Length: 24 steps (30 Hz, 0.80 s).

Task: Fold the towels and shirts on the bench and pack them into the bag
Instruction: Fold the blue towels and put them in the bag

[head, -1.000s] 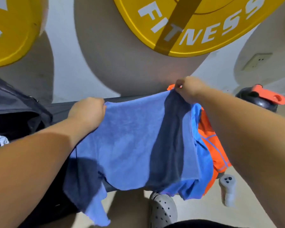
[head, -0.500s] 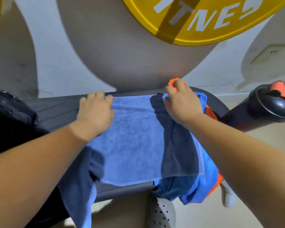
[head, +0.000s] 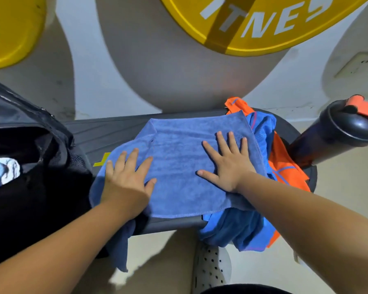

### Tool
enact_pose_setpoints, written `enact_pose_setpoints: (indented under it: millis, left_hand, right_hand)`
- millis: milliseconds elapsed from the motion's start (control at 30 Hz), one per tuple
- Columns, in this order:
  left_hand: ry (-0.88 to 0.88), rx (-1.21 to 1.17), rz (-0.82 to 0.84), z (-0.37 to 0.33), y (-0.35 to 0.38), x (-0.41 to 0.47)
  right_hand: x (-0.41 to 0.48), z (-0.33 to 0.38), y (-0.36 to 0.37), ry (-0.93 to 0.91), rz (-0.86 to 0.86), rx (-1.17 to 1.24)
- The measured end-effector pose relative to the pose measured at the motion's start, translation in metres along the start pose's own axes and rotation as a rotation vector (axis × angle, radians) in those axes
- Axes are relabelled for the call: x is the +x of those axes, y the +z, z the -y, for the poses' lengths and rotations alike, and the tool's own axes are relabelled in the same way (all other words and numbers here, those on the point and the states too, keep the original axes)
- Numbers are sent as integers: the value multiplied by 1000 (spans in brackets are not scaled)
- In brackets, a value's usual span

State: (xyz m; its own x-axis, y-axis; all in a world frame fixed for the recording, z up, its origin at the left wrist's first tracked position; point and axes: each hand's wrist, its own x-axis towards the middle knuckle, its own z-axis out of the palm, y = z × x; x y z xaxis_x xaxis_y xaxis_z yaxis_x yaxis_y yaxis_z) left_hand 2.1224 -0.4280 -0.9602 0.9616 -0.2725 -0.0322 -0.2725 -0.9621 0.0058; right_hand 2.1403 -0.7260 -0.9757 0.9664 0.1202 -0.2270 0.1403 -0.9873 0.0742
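Left hand and right hand lay spread flat, pressing the blue towel onto the bench at centre frame, though its loose end drooping off the lower-left edge, plus the bunched shirts under its right side, could pull the fold crooked.

Bright, even indoor light. Soft shadow falls on the floor below the surface; the bottle lid glints. Edges bow from wide-angle distortion; detail slightly soft.
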Motion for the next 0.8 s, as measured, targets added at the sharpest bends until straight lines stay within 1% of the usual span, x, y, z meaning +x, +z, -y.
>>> enact_pose_setpoints:
  millis: [100,167,267,333,400,467,500,567,633,700,767,800]
  left_hand:
    - [-58,-3,14,21,-6,-11]
    - [-87,-46,29,32,-8,-16]
    - [-130,-64,69,33,-10,-25]
    - [-155,-76,136,30,-8,-26]
    - [-167,-117,186,29,-10,-27]
    - [-119,-113,208,33,-1,-32]
    - [-90,-110,218,35,4,-36]
    - [-61,-143,214,41,15,-47]
    - [-44,-193,128,46,19,-55]
    - [-28,-221,-34,51,22,-59]
    - [-30,-190,-211,57,24,-64]
    - [-42,-159,-246,58,24,-67]
  right_hand:
    - [-4,-7,-3,-35,51,-35]
    - [-1,-8,-13,-51,105,-79]
    - [6,7,-36,-67,149,-125]
    - [7,32,-46,-59,147,-56]
    - [1,67,-47,-55,142,83]
    - [-12,105,-37,-70,155,215]
    - [-20,121,-29,-86,158,248]
    - [-34,142,-11,-108,129,222]
    - [-41,145,2,-116,72,151]
    - [-42,140,6,-133,42,134]
    - [-42,138,6,-145,19,130]
    - [-42,137,6,-144,14,126]
